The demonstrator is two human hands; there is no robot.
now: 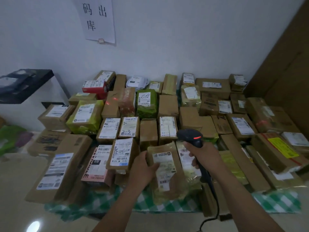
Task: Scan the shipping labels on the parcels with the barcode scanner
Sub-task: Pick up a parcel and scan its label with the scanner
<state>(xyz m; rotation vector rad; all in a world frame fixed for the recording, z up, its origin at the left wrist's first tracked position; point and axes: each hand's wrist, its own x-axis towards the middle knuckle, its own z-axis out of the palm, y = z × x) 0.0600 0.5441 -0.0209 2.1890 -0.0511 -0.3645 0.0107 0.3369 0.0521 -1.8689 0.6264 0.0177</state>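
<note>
The black handheld barcode scanner (190, 135) is in the near middle of the scene, a little to the right, above the pile of parcels (184, 114). The right hand (203, 154) holds it by the handle, with the fingers (192, 154) curled tightly around the grip. A small red light shines on the scanner head, which points to the far left. A black cable (215, 206) hangs from the bottom of the handle toward the near edge. A red spot of light (115, 99) lies on a brown cardboard box (110, 106) in the far left part of the pile. Just to the left of the scanner, the left hand (142, 171) grips a tan parcel wrapped in clear plastic (167, 185) by its left edge, with the thumb pressed on its white shipping label (164, 164), which faces up. I cannot tell whether this parcel is lifted or rests on the others. Around it many brown boxes lie close together, most with white labels on top. Among them are a green wrapped parcel (146, 104) farther back with handwriting on its label, and a pink box (96, 166) to the near left. The pile lies on a green-and-white chequered cloth (275, 201), which is spread on a pale glossy surface (20, 190). At the far left stands a white machine with a black top (25, 86). Behind the pile is a white wall (184, 39) with a white paper sheet (98, 19) bearing large black characters. A large brown cardboard sheet (287, 64) leans at the far right.
</note>
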